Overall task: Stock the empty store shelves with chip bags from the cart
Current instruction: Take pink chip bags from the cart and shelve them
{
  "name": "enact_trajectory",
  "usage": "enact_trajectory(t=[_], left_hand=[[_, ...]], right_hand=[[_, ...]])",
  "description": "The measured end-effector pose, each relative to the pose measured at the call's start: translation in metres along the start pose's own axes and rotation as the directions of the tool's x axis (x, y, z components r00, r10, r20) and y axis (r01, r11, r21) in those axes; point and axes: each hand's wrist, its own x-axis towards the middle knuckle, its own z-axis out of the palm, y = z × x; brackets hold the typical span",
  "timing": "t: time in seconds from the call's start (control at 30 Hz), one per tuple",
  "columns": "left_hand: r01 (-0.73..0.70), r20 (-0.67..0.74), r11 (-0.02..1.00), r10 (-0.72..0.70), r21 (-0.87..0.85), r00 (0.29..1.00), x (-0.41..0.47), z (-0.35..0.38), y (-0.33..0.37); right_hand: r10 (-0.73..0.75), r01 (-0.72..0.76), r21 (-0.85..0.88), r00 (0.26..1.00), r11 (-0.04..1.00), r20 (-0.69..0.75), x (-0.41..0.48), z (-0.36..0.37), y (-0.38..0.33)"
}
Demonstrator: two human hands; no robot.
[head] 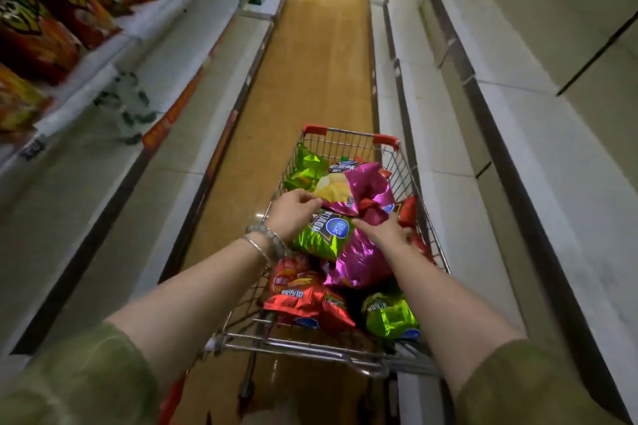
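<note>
A wire shopping cart [348, 134] with red corners stands in the aisle, holding several chip bags in green, red and purple. My left hand [293, 210] pinches the near edge of a purple chip bag [362, 188] lifted above the pile. My right hand [390, 233] reaches in beside it and grips the lower right part of the same purple bag. A second purple bag [359, 266] lies under my right wrist. A green bag [321, 235] and a red bag [303, 297] lie below my left wrist.
Bare white shelves [448, 134] run along the right side of the aisle. On the left, the upper shelves hold red and orange chip bags [65, 0]; the lower left shelves [103, 183] are bare. The wooden floor [317, 45] stretches ahead of the cart.
</note>
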Motion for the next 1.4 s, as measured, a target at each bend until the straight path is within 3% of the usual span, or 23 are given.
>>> enact_trajectory(t=[0.23,0.37,0.47,0.53,0.6,0.7,0.83,0.93,1.03,1.07,1.13,1.2,1.23,1.3,1.4], left_hand=[[0.009,0.135,0.997,-0.018,0.07,0.991,0.038,0.027,-0.003],[0.001,0.196,0.997,0.013,-0.072,0.98,0.049,0.032,-0.011],[0.007,0.299,0.995,0.024,-0.103,0.954,0.056,0.036,-0.028],[0.139,0.419,0.962,-0.029,-0.233,0.907,0.051,0.034,-0.027],[0.207,0.508,0.892,0.03,-0.402,0.861,0.043,0.034,-0.026],[0.303,0.576,0.824,0.035,-0.478,0.817,0.035,0.037,-0.028],[0.265,0.399,0.768,-0.013,-0.584,0.917,0.034,0.032,-0.034],[0.245,0.334,0.782,-0.05,-0.573,0.941,0.033,0.026,-0.042],[0.248,0.3,0.773,-0.079,-0.584,0.951,0.033,0.024,-0.052],[0.251,0.288,0.773,-0.092,-0.583,0.953,0.033,0.023,-0.055],[0.252,0.264,0.772,-0.113,-0.583,0.958,0.033,0.022,-0.063],[0.264,0.239,0.755,-0.146,-0.6,0.96,0.032,0.02,-0.067],[0.27,0.223,0.746,-0.166,-0.609,0.961,0.033,0.02,-0.068],[0.269,0.191,0.748,-0.191,-0.607,0.963,0.035,0.018,-0.07],[0.249,0.174,0.773,-0.181,-0.584,0.968,0.037,0.018,-0.071]], right_hand=[[-0.213,0.216,0.083,0.976,0.973,-0.047,0.017,-0.035,0.007],[-0.499,0.399,0.399,0.847,0.825,0.184,0.011,-0.092,-0.014],[-0.626,0.268,0.714,0.722,0.647,0.297,0.019,-0.114,-0.022],[-0.682,0.11,0.848,0.652,0.518,0.332,0.029,-0.11,-0.022],[-0.695,0.013,0.892,0.632,0.451,0.342,0.039,-0.091,-0.021],[-0.643,-0.13,0.908,0.666,0.399,0.378,0.05,-0.055,-0.023],[-0.498,-0.223,0.853,0.731,0.473,0.467,0.062,-0.017,-0.029],[-0.414,-0.186,0.742,0.731,0.644,0.542,0.07,0.002,-0.04],[-0.375,-0.166,0.701,0.748,0.693,0.548,0.084,0.01,-0.054],[-0.333,-0.16,0.711,0.799,0.684,0.5,0.094,0.013,-0.058],[-0.246,0.005,0.698,0.938,0.716,0.245,0.118,0.017,-0.067],[-0.214,0.182,0.533,0.977,0.826,-0.002,0.147,0.026,-0.068],[-0.198,0.201,0.422,0.979,0.884,-0.052,0.16,0.033,-0.067],[-0.123,0.125,0.284,0.992,0.951,-0.023,0.185,0.051,-0.064],[0.036,-0.082,0.439,0.993,0.895,0.112,0.184,0.07,-0.068]])
